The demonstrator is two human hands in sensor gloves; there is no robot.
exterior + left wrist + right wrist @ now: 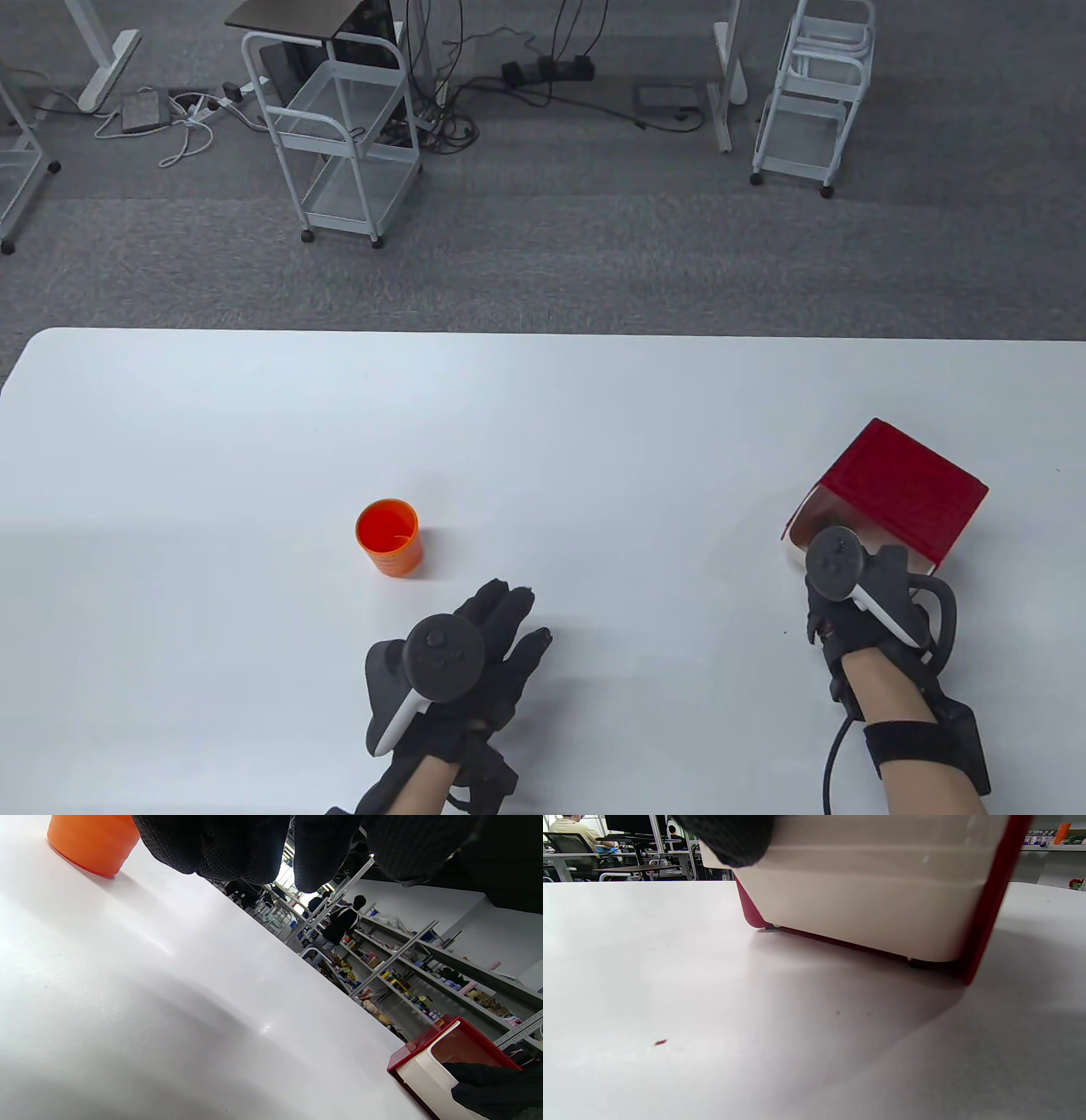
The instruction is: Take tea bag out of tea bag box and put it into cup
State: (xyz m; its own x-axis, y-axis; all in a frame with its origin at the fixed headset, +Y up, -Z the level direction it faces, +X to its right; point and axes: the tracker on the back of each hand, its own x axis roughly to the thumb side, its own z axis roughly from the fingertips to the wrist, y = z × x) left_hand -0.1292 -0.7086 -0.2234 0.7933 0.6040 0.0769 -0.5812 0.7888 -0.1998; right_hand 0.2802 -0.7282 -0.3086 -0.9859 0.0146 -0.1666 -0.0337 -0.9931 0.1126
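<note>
Right now your right hand [857, 594], in its black sensor glove with the dark tracker strapped across the back, is at the near, open end of the red rectangular tea bag box with the cream inner lining [899, 492], which sits toward the right side of the white table [594, 407]. From the left wrist view your gloved fingers [492, 1086] reach into the box's cream opening, and the right wrist view shows one fingertip [729, 836] against the cream wall near its upper edge; whether those fingers are gripping anything inside cannot be told, since the interior is hidden. No tea bag shows in any view, so it can't be placed. The box looks slightly tipped in the right wrist view, its near bottom edge lifted a little off the table with a shadow beneath. Your left hand [475, 654] lies near the table's front edge, fingers spread loosely and extended forward, holding nothing. Just beyond it and a little to its left stands the small orange ribbed plastic cup [389, 538], upright, apart from the hand and well apart from the box. Beyond the table, two white wire carts [339, 127] stand on the grey carpet.
</note>
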